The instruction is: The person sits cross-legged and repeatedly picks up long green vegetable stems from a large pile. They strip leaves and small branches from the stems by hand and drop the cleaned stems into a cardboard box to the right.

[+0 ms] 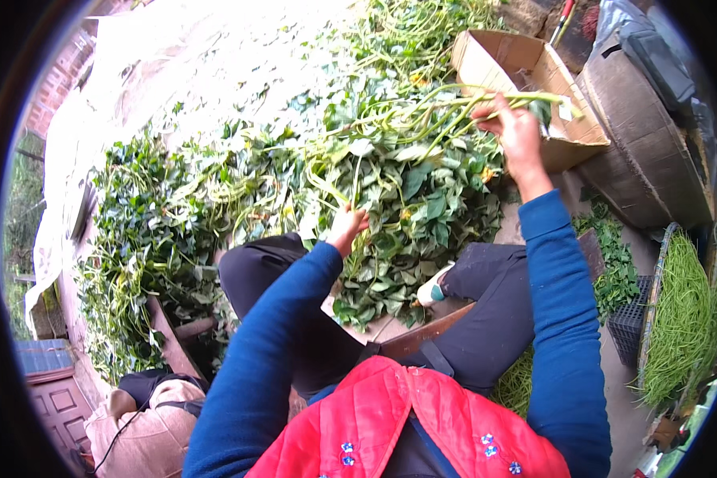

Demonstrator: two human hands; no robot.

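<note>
My right hand, raised at the front of the cardboard box, is closed on several long pale green vine stems. Their thick ends stick out past my fingers over the box, and the rest trails left across the heap. Lower and to the left, above my knee, my left hand is closed on a vine stem at the near side of the leaves; its fingertips are partly hidden. Between and beyond both hands spreads a big heap of leafy green vines, with a few orange-yellow blossoms among them.
An open cardboard box stands at the far right, beside a large brown rounded container with grey cloth on it. Nearer right are a basket of thin green stems and a dark woven basket. Another person sits at lower left.
</note>
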